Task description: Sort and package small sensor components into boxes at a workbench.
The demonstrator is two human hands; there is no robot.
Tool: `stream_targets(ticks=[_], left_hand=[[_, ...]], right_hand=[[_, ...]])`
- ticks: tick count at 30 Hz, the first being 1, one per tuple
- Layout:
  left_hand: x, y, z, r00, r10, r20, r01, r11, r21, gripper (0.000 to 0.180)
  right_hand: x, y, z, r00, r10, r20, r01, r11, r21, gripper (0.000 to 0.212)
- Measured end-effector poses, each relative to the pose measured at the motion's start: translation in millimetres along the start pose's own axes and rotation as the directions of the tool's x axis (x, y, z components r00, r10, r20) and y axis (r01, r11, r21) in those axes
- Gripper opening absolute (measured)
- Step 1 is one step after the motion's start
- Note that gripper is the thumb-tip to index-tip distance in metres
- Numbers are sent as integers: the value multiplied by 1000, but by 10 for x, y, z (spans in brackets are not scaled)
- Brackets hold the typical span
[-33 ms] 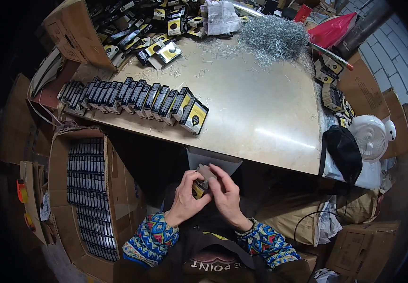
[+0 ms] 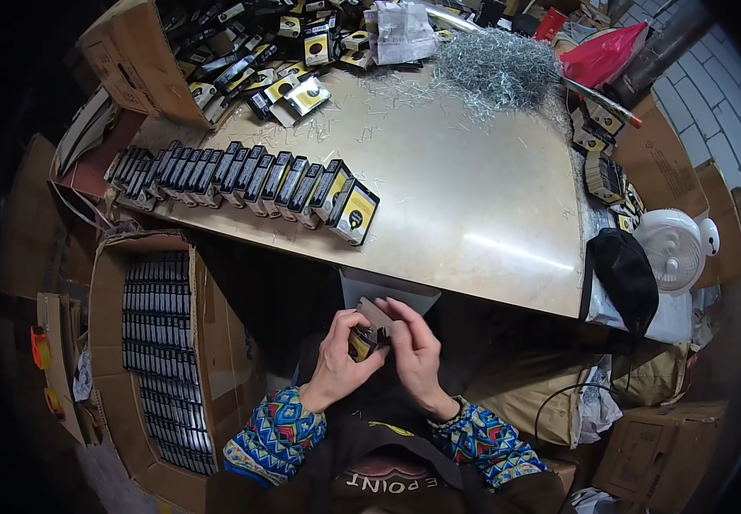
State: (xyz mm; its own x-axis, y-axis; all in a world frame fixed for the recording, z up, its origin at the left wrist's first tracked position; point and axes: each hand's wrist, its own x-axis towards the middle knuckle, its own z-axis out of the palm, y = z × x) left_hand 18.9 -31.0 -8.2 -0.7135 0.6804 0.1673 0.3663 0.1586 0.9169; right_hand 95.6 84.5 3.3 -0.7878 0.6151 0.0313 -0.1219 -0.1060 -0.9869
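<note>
Below the table's front edge, my left hand (image 2: 337, 360) is closed around a small black and yellow carton (image 2: 360, 347). Its grey inner flap (image 2: 372, 313) stands up at the top end. My right hand (image 2: 415, 353) bends its fingers and thumb against the carton's right side and flap, gripping it there; the fingertips are partly hidden. Beyond my hands, a long row of similar cartons (image 2: 355, 212) stands on the table (image 2: 473, 206), leaning one against another toward the left.
At lower left is a cardboard box (image 2: 113, 343) packed with rows of cartons. Loose cartons (image 2: 315, 43) heap at the back left beside a tangle of thin metal pins (image 2: 499, 68). A white fan (image 2: 670, 248) and black pouch (image 2: 623, 278) sit right.
My right fingers have shifted slightly at the carton's open end, and more of the grey flap shows. My left hand keeps its hold in about the same place.
</note>
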Motion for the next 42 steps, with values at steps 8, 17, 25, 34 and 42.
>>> stream_targets(ticks=[8, 17, 25, 34, 42], left_hand=[[87, 6, 25, 984, 142, -105, -134, 988, 72, 58], [88, 13, 0, 988, 94, -120, -65, 972, 227, 83], [113, 84, 48, 992, 32, -120, -3, 972, 234, 86], [144, 93, 77, 978, 184, -95, -145, 935, 324, 97], [173, 188, 21, 991, 114, -70, -90, 954, 285, 105]], right_hand=[[79, -65, -180, 857, -434, 276, 515, 702, -492, 14], [-25, -65, -134, 938, -235, 253, 303, 912, -275, 28], [58, -122, -69, 1000, 13, -23, -15, 995, -96, 26], [245, -239, -58, 995, 33, 97, -9, 969, -246, 35], [476, -267, -151, 890, -260, 374, 384, 871, -307, 38]])
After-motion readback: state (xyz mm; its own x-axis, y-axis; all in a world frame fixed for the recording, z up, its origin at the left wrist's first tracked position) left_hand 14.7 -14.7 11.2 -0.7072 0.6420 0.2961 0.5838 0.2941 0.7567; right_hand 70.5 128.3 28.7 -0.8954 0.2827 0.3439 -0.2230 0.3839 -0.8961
